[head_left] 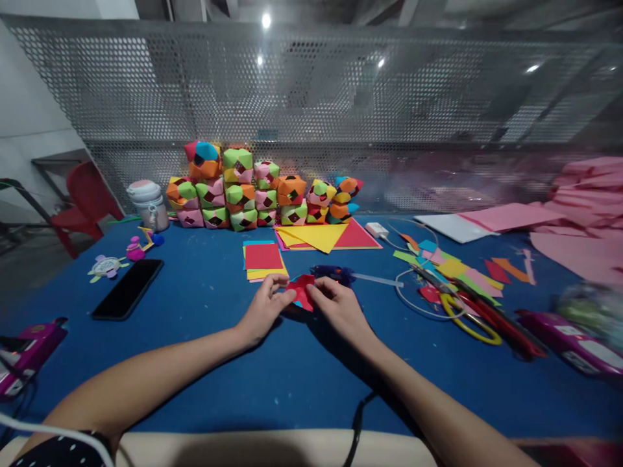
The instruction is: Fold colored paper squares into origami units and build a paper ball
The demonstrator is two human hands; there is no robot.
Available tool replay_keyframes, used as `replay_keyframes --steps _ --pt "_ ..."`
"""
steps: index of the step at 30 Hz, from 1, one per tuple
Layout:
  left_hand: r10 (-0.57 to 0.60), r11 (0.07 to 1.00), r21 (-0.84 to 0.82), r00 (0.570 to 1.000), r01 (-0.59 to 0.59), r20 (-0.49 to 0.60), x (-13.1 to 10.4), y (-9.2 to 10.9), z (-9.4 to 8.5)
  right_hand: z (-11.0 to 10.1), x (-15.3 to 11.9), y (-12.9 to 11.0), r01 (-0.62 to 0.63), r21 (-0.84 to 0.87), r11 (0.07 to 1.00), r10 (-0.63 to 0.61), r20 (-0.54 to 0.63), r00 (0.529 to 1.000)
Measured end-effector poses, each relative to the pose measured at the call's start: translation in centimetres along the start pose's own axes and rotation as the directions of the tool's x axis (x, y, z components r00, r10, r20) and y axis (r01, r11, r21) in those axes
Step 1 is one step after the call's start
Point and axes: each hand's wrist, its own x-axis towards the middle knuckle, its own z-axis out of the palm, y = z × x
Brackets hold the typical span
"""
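Left hand [265, 308]: grip pinches folded red paper [304, 294] | right hand [343, 312]: grip pinches its right edge | place: frame centre, over counter [219, 389], near glue gun [335, 274] | best: light, even pressure, sparing creases

The folded piece [305, 295] is smooth red paper with a faint sheen, and the stacked balls [243, 219], squares [263, 257], large sheets [321, 237] and scraps [452, 267] look like smooth, mostly matt paper. The table [272, 389] has a smooth, low-sheen blue surface, the phone [127, 290] a glossy black, glass-like face, and the glue gun [326, 272] looks plastic, with a milky, translucent stick [374, 280]. Perforated grey metal with dull reflections makes the screen [302, 97], smooth red plastic the chair [85, 198].
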Motion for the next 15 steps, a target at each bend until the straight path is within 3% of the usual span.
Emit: replay_keyframes --steps 3,9,15 --pt "0.005 1.000 -0.023 1.000 -0.004 0.020 0.1 0.0 0.2 0.0 0.1 -0.4 0.005 0.015 1.000 -0.006 0.037 0.999" --pt "0.038 0.985 0.171 0.995 -0.021 -0.094 0.9 0.9 0.0 -0.1 0.1 -1.1 0.003 -0.008 1.000 -0.002 0.183 0.983" --pt "-0.141 0.990 -0.016 0.972 0.140 -0.189 2.7 1.7 -1.8 -1.4 0.2 -1.2 -0.003 -0.107 0.994 0.034 0.292 0.956"
